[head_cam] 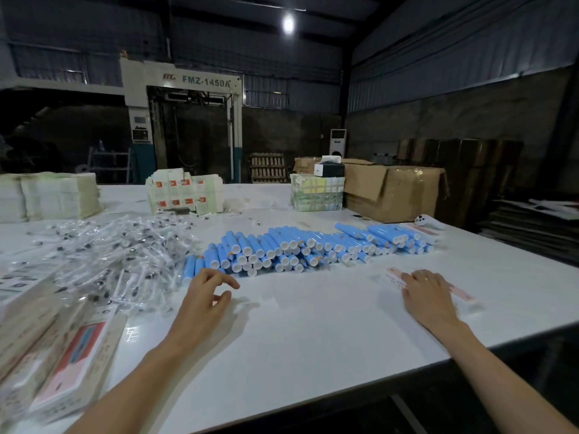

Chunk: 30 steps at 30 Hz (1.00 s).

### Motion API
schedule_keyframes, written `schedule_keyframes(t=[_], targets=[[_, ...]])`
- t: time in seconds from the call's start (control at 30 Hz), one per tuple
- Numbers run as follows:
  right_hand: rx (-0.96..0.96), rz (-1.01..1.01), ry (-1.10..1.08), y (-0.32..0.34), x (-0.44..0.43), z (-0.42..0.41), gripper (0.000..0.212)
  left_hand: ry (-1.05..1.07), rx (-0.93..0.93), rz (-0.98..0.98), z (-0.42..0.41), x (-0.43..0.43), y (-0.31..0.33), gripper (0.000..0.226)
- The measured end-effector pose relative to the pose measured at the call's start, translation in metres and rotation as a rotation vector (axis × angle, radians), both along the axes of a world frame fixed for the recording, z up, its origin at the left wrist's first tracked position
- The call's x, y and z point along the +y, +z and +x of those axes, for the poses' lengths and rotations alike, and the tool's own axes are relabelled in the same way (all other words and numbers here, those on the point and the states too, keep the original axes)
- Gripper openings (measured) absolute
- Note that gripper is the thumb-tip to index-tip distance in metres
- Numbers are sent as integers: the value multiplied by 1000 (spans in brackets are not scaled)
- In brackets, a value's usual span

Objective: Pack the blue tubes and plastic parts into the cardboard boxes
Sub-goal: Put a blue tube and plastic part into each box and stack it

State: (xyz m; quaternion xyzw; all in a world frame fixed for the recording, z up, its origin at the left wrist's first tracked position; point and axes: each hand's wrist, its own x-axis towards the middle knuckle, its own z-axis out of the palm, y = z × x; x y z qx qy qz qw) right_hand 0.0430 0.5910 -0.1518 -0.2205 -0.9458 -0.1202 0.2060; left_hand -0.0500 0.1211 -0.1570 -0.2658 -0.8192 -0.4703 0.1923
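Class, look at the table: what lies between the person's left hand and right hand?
In the head view, only bare white tabletop lies between the left hand and the right hand; the blue tubes sit farther back.

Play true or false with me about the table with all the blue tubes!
1. The blue tubes lie in a pile on the white table. True.
2. The left hand holds a blue tube. False: it holds nothing, and its fingers are loosely curled by the near edge of the pile.
3. The right hand rests on a flat pink-and-white carton. True.
4. The clear bags of plastic parts lie to the right of the tubes. False: they lie to the left of them.
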Motion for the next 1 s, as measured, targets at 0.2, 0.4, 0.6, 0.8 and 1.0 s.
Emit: schedule_keyframes(t=[0.2, 0.4, 0.6, 0.8, 1.0], targets=[[21, -118, -56, 4, 7, 6, 49, 11, 6, -8, 0, -4, 0, 36], [58, -203, -98, 8, 34, 24, 52, 17, 30, -31, -1, -4, 0, 42], [88, -244, -163, 7, 67, 37, 53, 3, 50, -82, -3, -5, -2, 49], [185, -227, -115, 14, 44, 20, 57, 9, 32, -141, -6, -5, -8, 46], [375, -432, 381, 52, -106, -39, 32, 91, 5, -163, 1, -4, -5, 41]])
